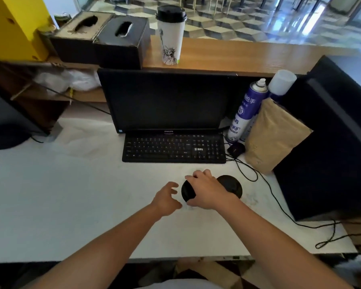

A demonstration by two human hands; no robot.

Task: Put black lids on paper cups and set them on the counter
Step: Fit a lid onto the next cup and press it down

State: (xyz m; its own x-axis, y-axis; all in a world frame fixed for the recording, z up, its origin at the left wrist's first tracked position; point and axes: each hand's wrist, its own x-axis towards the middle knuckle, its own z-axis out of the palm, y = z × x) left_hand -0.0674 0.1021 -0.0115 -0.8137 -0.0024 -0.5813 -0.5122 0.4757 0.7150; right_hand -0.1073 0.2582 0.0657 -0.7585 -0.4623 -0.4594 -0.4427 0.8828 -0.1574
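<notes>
Keyboard (174,148), black, on white desk (71,195), directly below dark monitor (167,101). In front of the keyboard, toward its right end: right hand (206,191), fingers curled down over a black lid (188,190), gripping its rim; whether a cup sits beneath cannot be told. Left hand (167,198) just left of that lid, fingers spread and loosely curled, holding nothing. Second black lid (230,185) just right of the right hand, partly hidden by it. Behind the keyboard, beyond the monitor, on the wooden counter (238,57): one white paper cup (171,40), upright, black lid fitted. Spray can (246,111) right of the keyboard.
</notes>
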